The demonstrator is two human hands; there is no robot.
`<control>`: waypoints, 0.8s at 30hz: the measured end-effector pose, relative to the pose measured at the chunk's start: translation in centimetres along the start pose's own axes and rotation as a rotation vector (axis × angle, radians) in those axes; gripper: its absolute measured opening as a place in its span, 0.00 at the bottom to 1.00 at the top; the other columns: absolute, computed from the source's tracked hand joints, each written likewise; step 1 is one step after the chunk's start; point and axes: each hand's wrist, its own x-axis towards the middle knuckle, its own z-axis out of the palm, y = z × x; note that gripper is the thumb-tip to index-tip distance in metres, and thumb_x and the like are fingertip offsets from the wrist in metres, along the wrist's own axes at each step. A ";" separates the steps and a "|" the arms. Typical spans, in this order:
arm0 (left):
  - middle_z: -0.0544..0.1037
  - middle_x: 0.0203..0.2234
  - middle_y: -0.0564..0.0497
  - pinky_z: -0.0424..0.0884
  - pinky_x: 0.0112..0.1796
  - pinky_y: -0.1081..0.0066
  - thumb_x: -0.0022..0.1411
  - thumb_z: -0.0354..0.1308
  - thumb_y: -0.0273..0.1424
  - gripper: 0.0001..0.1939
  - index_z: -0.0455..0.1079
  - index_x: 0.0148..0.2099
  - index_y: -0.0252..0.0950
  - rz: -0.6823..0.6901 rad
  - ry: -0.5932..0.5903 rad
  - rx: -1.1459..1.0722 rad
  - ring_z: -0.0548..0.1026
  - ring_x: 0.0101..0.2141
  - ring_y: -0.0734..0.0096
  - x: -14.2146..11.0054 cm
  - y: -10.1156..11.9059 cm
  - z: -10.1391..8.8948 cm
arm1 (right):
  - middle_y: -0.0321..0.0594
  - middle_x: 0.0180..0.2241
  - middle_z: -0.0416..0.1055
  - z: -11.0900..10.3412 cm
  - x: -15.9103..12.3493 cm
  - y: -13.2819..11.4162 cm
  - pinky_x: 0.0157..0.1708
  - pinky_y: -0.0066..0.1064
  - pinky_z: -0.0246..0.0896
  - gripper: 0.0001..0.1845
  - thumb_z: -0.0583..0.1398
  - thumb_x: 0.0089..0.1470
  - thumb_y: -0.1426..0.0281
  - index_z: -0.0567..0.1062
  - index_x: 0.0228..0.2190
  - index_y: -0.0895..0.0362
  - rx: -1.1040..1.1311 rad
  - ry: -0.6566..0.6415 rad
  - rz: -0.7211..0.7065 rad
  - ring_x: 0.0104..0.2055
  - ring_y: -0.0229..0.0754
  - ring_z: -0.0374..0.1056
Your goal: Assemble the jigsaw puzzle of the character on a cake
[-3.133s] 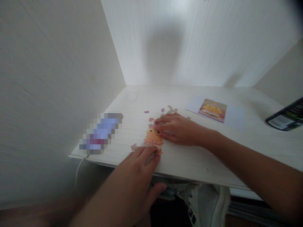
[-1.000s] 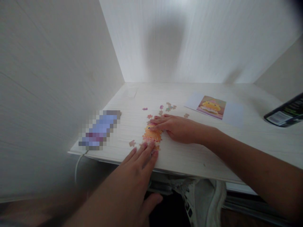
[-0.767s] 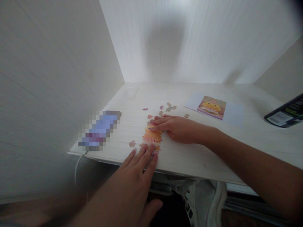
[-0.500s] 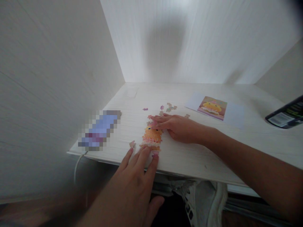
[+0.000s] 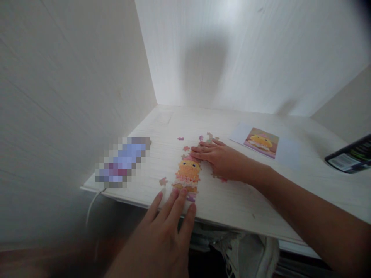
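Note:
A partly joined jigsaw puzzle point(image 5: 188, 173) lies flat on the white tabletop, showing an orange burger-like figure with two eyes. At its lower edge rest fingertips of my left hand point(image 5: 171, 220), whose fingers are spread over the table's front edge. My right hand point(image 5: 222, 158) lies with fingers stretched out, their tips at the puzzle's pink top. Beyond the puzzle are a loose purple piece point(image 5: 180, 138), a pinkish piece point(image 5: 186, 148) and several more. Left of the puzzle lies a single brownish piece point(image 5: 163, 181). Some pieces point(image 5: 223, 180) show partly under my right wrist.
A printed picture point(image 5: 261, 142) of the burger figure lies on white paper at the back right. A dark bottle or can point(image 5: 349, 156) with a barcode is at the far right. A blurred-out device point(image 5: 124, 160) with a white cable lies left. White panels enclose the tabletop.
My right hand has shifted slightly right off the puzzle's top, uncovering more of it. My left fingers have drawn back a little toward the front edge. The view has tilted slightly.

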 end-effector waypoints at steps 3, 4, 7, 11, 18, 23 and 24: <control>0.58 0.64 0.34 0.60 0.59 0.37 0.54 0.51 0.26 0.35 0.63 0.66 0.29 0.009 -0.012 -0.038 0.51 0.65 0.38 -0.1 0.0 0.0 | 0.37 0.65 0.59 0.2 0.0 0.3 0.68 0.56 0.40 0.40 0.55 0.48 0.84 0.66 0.62 0.50 -0.008 0.018 -0.020 0.68 0.52 0.54; 0.59 0.64 0.33 0.60 0.58 0.36 0.54 0.52 0.26 0.35 0.63 0.66 0.29 0.006 -0.023 -0.036 0.53 0.65 0.37 0.0 0.0 -0.2 | 0.37 0.65 0.59 0.3 0.0 0.4 0.67 0.56 0.41 0.40 0.55 0.49 0.84 0.66 0.62 0.49 -0.006 0.026 -0.024 0.67 0.52 0.54; 0.58 0.64 0.31 0.63 0.57 0.37 0.52 0.52 0.26 0.37 0.63 0.66 0.28 -0.001 -0.030 -0.017 0.54 0.64 0.36 0.0 0.1 -0.5 | 0.37 0.66 0.59 0.6 0.1 0.7 0.68 0.55 0.41 0.40 0.56 0.49 0.84 0.66 0.62 0.48 0.009 0.035 -0.025 0.67 0.51 0.54; 0.56 0.65 0.33 0.64 0.56 0.37 0.52 0.53 0.26 0.38 0.61 0.67 0.32 -0.007 -0.022 -0.035 0.53 0.65 0.37 0.3 0.1 -0.4 | 0.38 0.65 0.60 0.8 0.1 0.9 0.68 0.54 0.39 0.42 0.58 0.47 0.84 0.66 0.62 0.47 0.029 0.031 -0.017 0.67 0.51 0.54; 0.52 0.66 0.33 0.63 0.56 0.35 0.52 0.63 0.33 0.42 0.58 0.69 0.36 -0.063 -0.108 -0.065 0.52 0.65 0.34 0.6 0.4 -0.8 | 0.35 0.66 0.57 0.4 -0.1 0.5 0.68 0.55 0.37 0.44 0.56 0.46 0.85 0.64 0.63 0.47 0.024 0.028 -0.033 0.68 0.51 0.54; 0.54 0.66 0.34 0.62 0.56 0.33 0.53 0.65 0.34 0.42 0.58 0.69 0.37 -0.083 -0.092 -0.108 0.54 0.65 0.33 0.6 0.6 -1.2 | 0.36 0.66 0.57 0.2 -0.2 0.5 0.69 0.55 0.35 0.49 0.60 0.40 0.85 0.63 0.63 0.46 0.056 0.013 -0.027 0.69 0.52 0.52; 0.55 0.66 0.33 0.62 0.56 0.33 0.53 0.65 0.34 0.42 0.58 0.69 0.37 -0.089 -0.080 -0.118 0.54 0.64 0.33 0.7 0.6 -1.2 | 0.36 0.66 0.57 0.3 -0.2 0.6 0.69 0.56 0.34 0.49 0.60 0.41 0.85 0.63 0.63 0.45 0.061 0.008 -0.026 0.69 0.52 0.51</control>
